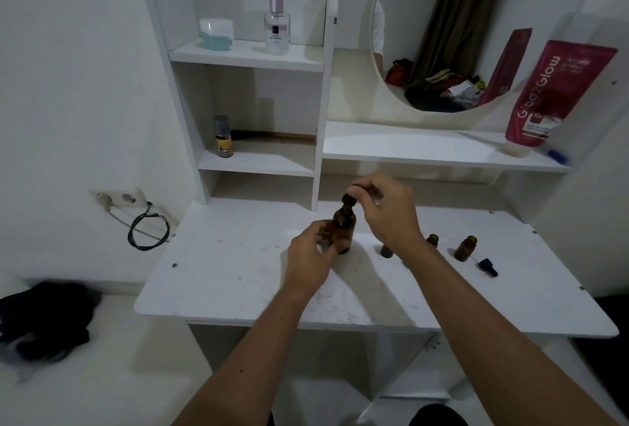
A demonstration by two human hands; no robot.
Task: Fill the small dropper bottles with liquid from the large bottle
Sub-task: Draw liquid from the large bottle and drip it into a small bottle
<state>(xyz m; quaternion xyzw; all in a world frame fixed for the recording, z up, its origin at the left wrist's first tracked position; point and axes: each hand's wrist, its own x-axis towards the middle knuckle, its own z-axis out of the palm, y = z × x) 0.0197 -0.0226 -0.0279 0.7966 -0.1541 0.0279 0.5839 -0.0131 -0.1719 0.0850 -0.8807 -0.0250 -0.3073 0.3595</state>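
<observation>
A white laminate vanity desk (238,276) stands against plain white walls (68,68), with a white open shelf unit (245,58) at its left and a round wall mirror (442,34) reflecting brown curtains.

Counted on the white desk (238,276) at frame centre: one large amber bottle (343,226), three small amber dropper bottles, namely one (465,248), a second (432,241) and a third (386,251) partly hidden behind the wrist, and one loose black dropper cap (487,267) at centre right. Two hands: left hand (311,260), right hand (388,208). In the upper-left shelves: one jar (216,34), one perfume bottle (277,25), one spray can (223,137), one comb (275,136). Upper right: one red tube (551,95), one round mirror (459,27).
</observation>
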